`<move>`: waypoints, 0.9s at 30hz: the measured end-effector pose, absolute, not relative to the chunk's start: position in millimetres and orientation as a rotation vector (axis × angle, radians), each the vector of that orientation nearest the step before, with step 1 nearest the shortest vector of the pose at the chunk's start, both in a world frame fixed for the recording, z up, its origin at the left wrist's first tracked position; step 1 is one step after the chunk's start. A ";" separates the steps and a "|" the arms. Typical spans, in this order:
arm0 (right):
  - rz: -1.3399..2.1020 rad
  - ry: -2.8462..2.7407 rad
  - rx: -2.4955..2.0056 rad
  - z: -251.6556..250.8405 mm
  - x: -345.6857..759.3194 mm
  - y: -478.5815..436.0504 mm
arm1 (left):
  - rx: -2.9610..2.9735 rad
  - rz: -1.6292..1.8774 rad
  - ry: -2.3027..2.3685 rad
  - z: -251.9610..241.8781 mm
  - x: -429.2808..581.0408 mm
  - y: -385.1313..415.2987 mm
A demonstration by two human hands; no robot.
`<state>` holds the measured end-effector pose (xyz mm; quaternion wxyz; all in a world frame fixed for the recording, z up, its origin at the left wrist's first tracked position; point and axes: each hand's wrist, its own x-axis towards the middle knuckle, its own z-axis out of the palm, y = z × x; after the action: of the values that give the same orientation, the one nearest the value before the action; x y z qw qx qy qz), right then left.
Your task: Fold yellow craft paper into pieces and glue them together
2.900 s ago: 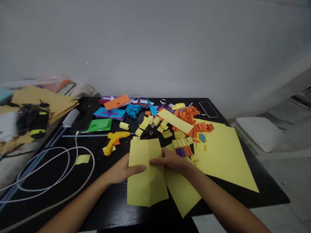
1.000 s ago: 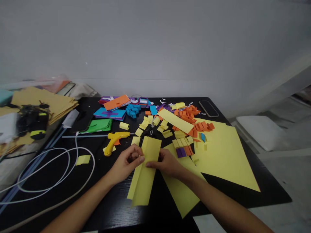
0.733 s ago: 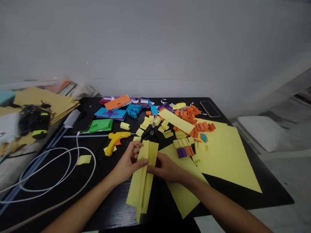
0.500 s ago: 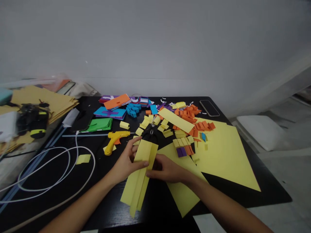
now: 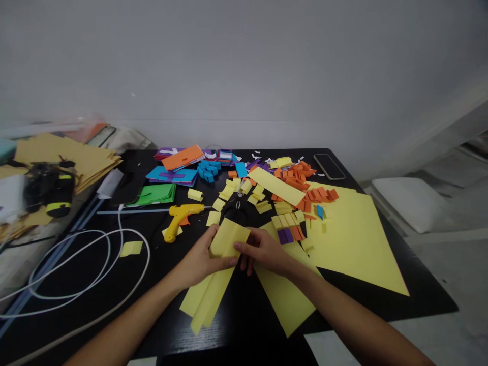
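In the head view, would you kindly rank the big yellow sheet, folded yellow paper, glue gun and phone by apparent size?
1. big yellow sheet
2. folded yellow paper
3. glue gun and phone: near alike; the phone lies farther off, so I leave them unranked.

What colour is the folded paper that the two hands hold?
Yellow; the paper shows best in the head view.

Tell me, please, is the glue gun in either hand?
No, the glue gun lies on the table, while the left hand and right hand hold folded yellow paper.
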<state>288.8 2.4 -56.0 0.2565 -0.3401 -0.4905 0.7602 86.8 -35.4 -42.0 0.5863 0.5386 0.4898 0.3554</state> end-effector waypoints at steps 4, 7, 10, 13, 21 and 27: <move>2.029 -1.243 -0.957 -55.2 288.8 3.1 | 1.256 0.792 1.106 -44.1 82.2 -35.4; 1.926 -1.129 -0.990 -50.8 291.4 6.4 | 1.273 0.758 1.082 -40.4 73.4 -31.8; 1.802 -0.981 -1.011 -46.3 295.4 11.7 | 1.270 0.705 1.114 -33.5 63.8 -25.9; 1.694 -0.844 -1.031 -44.8 299.1 16.8 | 1.188 0.766 1.225 -29.3 58.4 -20.5; 1.765 -0.920 -0.967 -45.9 302.1 16.5 | 0.883 1.357 1.298 -32.8 59.6 -16.9; 2.005 -1.422 -0.964 -44.1 301.0 3.2 | 0.703 1.542 1.187 -31.2 62.1 -16.3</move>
<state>301.0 3.2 -44.1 0.2480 -0.3538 -0.5218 0.7356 62.1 -16.3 -31.2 0.5107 0.2922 0.4933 0.6407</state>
